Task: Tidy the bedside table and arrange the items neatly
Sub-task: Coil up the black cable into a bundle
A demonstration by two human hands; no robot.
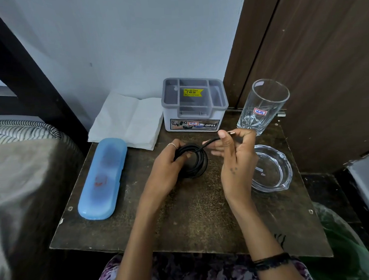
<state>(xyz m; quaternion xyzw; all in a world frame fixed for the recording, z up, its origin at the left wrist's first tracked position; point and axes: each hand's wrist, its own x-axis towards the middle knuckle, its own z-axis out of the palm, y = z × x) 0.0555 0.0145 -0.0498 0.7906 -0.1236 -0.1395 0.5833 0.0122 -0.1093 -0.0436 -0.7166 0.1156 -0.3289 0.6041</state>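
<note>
A black cable [198,162] is wound into a coil above the middle of the dark wooden bedside table [196,222]. My left hand [168,170] grips the coil's left side. My right hand [236,158] pinches the cable's free end, whose small metal plug pokes out by the thumb. A blue plastic case [102,178] lies lengthwise at the table's left. A folded white napkin [127,119] sits at the back left. A grey organiser box [195,104] with compartments stands at the back middle. A tall drinking glass [263,105] stands at the back right. A glass ashtray [272,169] rests right of my right hand.
A bed with a brown blanket [21,191] borders the table on the left. A brown wooden door [314,58] rises behind the glass, and a pale wall [121,46] behind the box. Green plastic [342,234] lies below the table's right edge.
</note>
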